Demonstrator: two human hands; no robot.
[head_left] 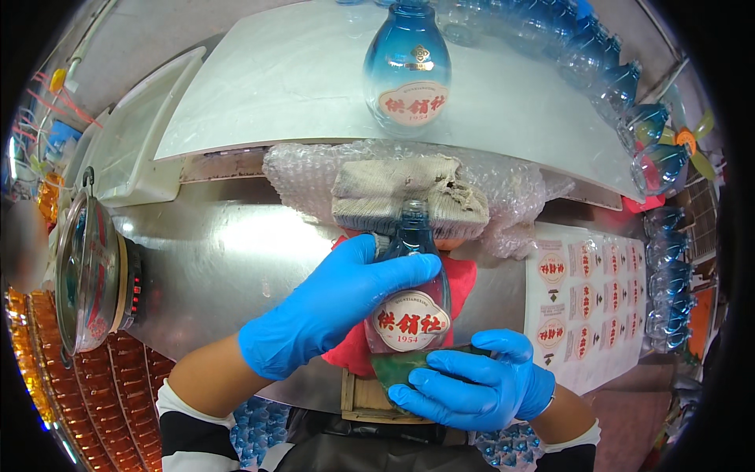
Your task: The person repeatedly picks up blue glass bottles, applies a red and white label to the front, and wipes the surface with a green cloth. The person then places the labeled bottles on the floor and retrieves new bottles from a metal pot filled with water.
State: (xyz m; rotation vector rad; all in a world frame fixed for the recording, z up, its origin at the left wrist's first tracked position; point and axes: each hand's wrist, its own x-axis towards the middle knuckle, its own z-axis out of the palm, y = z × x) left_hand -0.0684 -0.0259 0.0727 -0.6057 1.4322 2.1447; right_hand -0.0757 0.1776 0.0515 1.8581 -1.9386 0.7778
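A bottle (413, 240), blue at the neck and clear lower down, lies tilted in front of me with a cream-and-red label (408, 321) facing up. My left hand (334, 295), in a blue glove, is wrapped around its body, the thumb across the shoulder. The neck rests against a folded, worn, off-white cloth pad (393, 189). Under the body is a red cloth (464, 285). My right hand (476, 385), also gloved in blue, grips a flat green piece (399, 368) like a scraper, its edge at the bottle's base below the label.
A similar labelled bottle (407, 67) stands on the white board (259, 86) ahead. Bubble wrap (299, 177) lies behind the pad. A sheet of labels (586, 303) is at right, near rows of blue bottles (668, 275). A round glass-lidded pan (82, 271) and white tray (149, 149) are at left.
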